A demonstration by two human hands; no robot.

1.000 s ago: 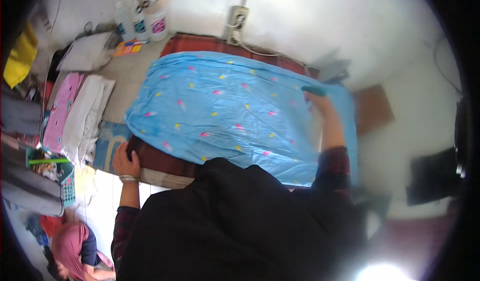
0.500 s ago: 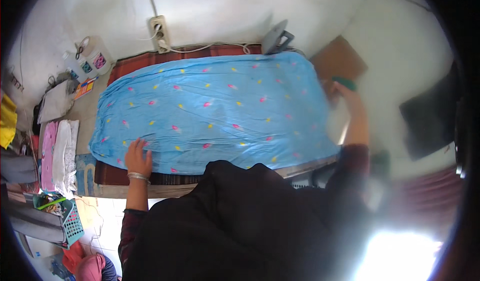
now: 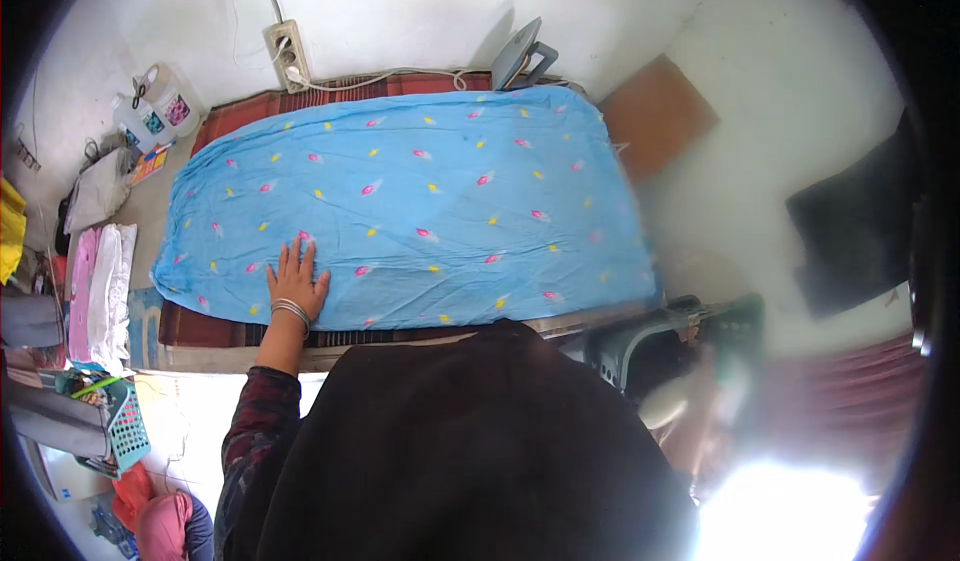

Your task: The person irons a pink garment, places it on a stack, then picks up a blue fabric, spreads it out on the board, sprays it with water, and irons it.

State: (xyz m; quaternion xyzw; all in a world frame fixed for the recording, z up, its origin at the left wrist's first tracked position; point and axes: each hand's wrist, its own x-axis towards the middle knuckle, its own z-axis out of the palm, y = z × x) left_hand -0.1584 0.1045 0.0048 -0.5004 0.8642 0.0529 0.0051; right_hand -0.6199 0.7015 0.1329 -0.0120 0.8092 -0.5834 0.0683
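Note:
A light blue cloth (image 3: 400, 191) with pink and yellow motifs is spread over a padded table, with some small creases. My left hand (image 3: 298, 286) lies flat on its near left part, fingers spread, holding nothing; bangles circle the wrist. My right hand does not show; black cloth of my own clothing covers the lower middle of the picture. A grey clothes iron (image 3: 520, 56) stands on its heel at the back right, just beyond the blue cloth's far edge.
The iron's white cord runs left to a wall power strip (image 3: 288, 56). Plastic jugs (image 3: 165, 106) and folded clothes (image 3: 100, 286) line the left side. A teal basket (image 3: 128, 423) stands lower left, a brown board (image 3: 660, 116) beyond the right end, and a dark green chair (image 3: 610, 351) near right.
My right hand, earlier beyond the cloth's right end with a green object, has gone out of sight. My left hand has shifted slightly inward over the cloth. The whole view has shifted slightly.

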